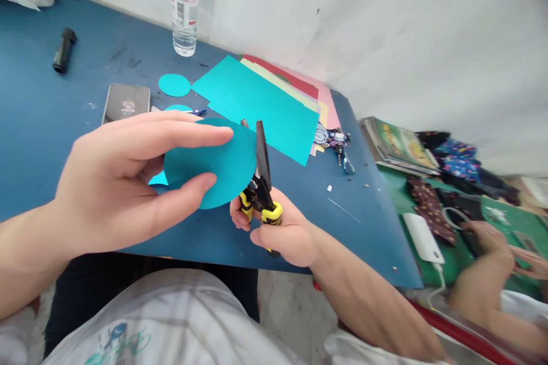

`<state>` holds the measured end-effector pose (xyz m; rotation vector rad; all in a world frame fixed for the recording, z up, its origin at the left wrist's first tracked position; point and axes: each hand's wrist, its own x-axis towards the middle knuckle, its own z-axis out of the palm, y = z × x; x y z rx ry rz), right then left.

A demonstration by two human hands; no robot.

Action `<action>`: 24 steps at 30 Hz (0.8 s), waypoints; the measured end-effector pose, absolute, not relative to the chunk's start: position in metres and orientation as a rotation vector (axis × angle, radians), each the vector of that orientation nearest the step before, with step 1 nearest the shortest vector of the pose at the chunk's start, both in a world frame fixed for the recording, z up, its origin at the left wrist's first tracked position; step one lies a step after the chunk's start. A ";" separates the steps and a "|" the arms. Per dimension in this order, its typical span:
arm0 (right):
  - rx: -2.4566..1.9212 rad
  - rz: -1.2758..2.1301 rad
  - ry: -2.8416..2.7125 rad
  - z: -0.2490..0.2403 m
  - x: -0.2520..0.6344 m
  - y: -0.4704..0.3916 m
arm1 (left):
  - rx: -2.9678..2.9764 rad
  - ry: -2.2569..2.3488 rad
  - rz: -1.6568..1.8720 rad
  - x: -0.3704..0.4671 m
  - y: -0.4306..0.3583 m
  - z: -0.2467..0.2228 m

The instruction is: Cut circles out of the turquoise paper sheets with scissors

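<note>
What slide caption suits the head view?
Over a blue table, the left hand pinches a teal disc while the right hand holds yellow-handled shears at its edge.

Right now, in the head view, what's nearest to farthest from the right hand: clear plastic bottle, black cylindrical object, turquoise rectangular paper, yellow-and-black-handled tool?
1. Yellow-and-black-handled tool: held in the right hand.
2. Turquoise rectangular paper: just ahead.
3. Clear plastic bottle: farther back, leftward.
4. Black cylindrical object: far left.

The blue table (29,125) bears sheets (265,108) — and a bottle (184,28).
</note>
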<state>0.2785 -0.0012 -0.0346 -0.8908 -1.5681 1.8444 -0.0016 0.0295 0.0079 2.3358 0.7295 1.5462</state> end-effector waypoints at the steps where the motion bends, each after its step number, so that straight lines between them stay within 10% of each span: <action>1: -0.883 1.847 -1.572 -0.035 0.279 -0.001 | 2.337 0.730 1.531 -0.003 0.028 0.007; 24: -0.936 1.820 -1.638 -0.028 0.278 -0.001 | 2.257 1.093 1.328 -0.015 0.015 0.003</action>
